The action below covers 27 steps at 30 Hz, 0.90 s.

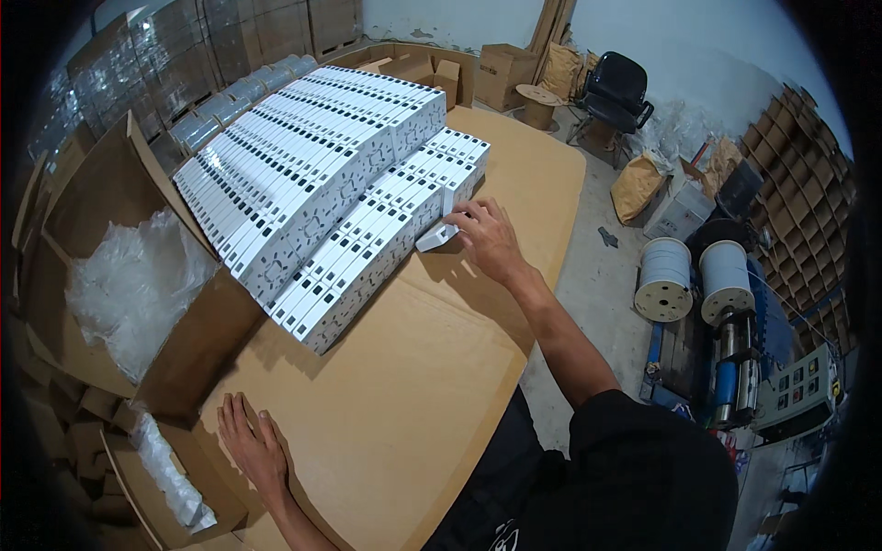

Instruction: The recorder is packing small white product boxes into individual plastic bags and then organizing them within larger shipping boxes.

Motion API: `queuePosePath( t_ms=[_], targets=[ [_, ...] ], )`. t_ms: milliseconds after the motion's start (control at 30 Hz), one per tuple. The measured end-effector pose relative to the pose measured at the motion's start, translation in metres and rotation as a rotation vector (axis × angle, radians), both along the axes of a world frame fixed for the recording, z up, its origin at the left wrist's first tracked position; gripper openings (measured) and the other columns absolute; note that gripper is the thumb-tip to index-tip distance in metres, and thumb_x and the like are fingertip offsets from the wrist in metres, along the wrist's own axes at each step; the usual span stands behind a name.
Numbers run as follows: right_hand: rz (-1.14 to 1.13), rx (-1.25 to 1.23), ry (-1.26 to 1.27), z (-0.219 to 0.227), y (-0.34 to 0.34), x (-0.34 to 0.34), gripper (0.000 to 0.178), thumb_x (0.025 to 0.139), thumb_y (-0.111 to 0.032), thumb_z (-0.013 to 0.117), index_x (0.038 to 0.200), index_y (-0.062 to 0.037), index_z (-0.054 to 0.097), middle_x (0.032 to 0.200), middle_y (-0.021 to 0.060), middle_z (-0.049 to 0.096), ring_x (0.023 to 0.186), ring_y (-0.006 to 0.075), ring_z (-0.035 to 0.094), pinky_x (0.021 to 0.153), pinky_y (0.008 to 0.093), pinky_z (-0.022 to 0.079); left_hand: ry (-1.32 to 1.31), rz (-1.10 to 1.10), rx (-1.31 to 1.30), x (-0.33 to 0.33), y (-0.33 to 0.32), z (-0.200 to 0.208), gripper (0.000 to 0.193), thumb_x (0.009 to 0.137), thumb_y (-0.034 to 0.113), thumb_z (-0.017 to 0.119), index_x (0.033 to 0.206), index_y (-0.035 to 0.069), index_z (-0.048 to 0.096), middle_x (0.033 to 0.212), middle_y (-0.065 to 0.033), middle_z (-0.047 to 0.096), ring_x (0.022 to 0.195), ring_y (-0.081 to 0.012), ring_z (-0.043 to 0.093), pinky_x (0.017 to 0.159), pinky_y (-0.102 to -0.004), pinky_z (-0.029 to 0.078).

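My right hand grips a small white plastic housing at the near side of a low row of like pieces. The far end of that housing is hidden by my fingers. This low row of white housings with dark openings stands in front of a taller block of the same pieces, packed tightly side by side. My left hand, holding nothing, rests with its fingers out on the brown tabletop near its left edge.
Left of the table is an open carton with clear plastic film. A smaller carton holds bubble wrap. To the right are cable spools, a machine with a control box and a black chair. Wrapped stacks stand behind.
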State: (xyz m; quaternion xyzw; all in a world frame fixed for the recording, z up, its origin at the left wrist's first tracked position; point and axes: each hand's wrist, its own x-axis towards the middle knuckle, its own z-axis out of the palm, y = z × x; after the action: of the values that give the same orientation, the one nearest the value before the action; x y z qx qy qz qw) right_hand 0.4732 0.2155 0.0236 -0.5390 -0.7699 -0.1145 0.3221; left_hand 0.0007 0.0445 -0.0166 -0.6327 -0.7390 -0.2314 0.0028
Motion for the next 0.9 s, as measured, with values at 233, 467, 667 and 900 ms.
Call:
queuePosePath(
  t_ms=[233, 467, 667, 900],
  targets=[
    [0.22, -0.14, -0.055, 0.043, -0.043, -0.052, 0.037, 0.082, -0.001, 0.072, 0.116, -0.0133, 0.065, 0.115, 0.0073, 0.059, 0.11, 0.0297, 0.056, 0.094, 0.0418, 0.047, -0.466, -0.019, 0.204, 0.008, -0.007, 0.01, 0.037, 0.095, 0.002, 0.06, 0.131, -0.002, 0.058, 0.139, -0.0175, 0.054, 0.127, -0.0316, 0.053, 0.102, -0.0409, 0.047],
    [0.488, -0.335, -0.024, 0.068, -0.08, -0.145, 0.037, 0.085, -0.002, 0.07, 0.12, -0.0106, 0.064, 0.11, 0.0105, 0.057, 0.107, 0.0318, 0.057, 0.089, 0.0425, 0.05, -1.016, -0.219, 0.093, 0.008, -0.012, 0.012, 0.029, 0.094, -0.002, 0.061, 0.123, 0.002, 0.063, 0.09, -0.007, 0.066, 0.079, -0.0125, 0.062, 0.069, -0.026, 0.053],
    [0.691, -0.333, -0.009, 0.063, -0.095, -0.227, 0.038, 0.084, -0.005, 0.071, 0.12, -0.0116, 0.062, 0.108, 0.009, 0.055, 0.105, 0.0297, 0.056, 0.084, 0.042, 0.052, -1.325, -0.328, -0.111, 0.0, -0.022, 0.039, 0.038, 0.099, 0.014, 0.061, 0.134, 0.001, 0.055, 0.075, -0.008, 0.066, 0.06, -0.0131, 0.062, 0.056, -0.0252, 0.053],
    [0.81, -0.299, 0.009, 0.05, -0.098, -0.296, 0.03, 0.085, -0.008, 0.072, 0.114, -0.0121, 0.065, 0.107, 0.0093, 0.055, 0.103, 0.0298, 0.056, 0.084, 0.0409, 0.053, -1.497, -0.252, 0.014, -0.019, -0.019, 0.026, 0.04, 0.107, 0.032, 0.051, 0.133, 0.002, 0.054, 0.092, -0.0167, 0.073, 0.073, -0.0199, 0.072, 0.062, -0.0297, 0.06]
  ],
)
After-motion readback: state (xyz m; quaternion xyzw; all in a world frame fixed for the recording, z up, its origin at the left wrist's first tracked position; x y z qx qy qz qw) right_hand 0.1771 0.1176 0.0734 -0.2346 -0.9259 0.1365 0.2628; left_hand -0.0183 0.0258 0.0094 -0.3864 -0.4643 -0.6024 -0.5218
